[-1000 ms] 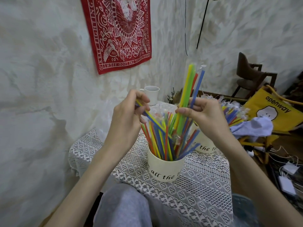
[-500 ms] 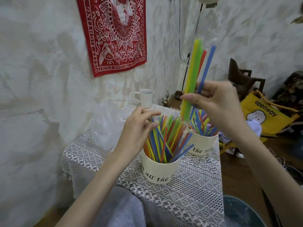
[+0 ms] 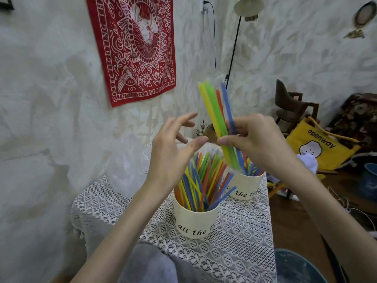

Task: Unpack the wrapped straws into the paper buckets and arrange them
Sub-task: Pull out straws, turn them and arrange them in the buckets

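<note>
Your right hand (image 3: 255, 144) hides the middle of the straw bundle (image 3: 216, 111), whose clear wrap blurs; the far bucket (image 3: 244, 186) sits half hidden behind straws, its lettering cut short

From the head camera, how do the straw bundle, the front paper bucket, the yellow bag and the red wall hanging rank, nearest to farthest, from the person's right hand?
1. Straw bundle: gripped in the right hand.
2. Front paper bucket: below, slightly left, on the table.
3. Yellow bag: off to the right, past the table.
4. Red wall hanging: up left on the wall.

Right hand (image 3: 255, 141) grips straw bundle (image 3: 219, 119); left hand (image 3: 173, 148) spread.
</note>
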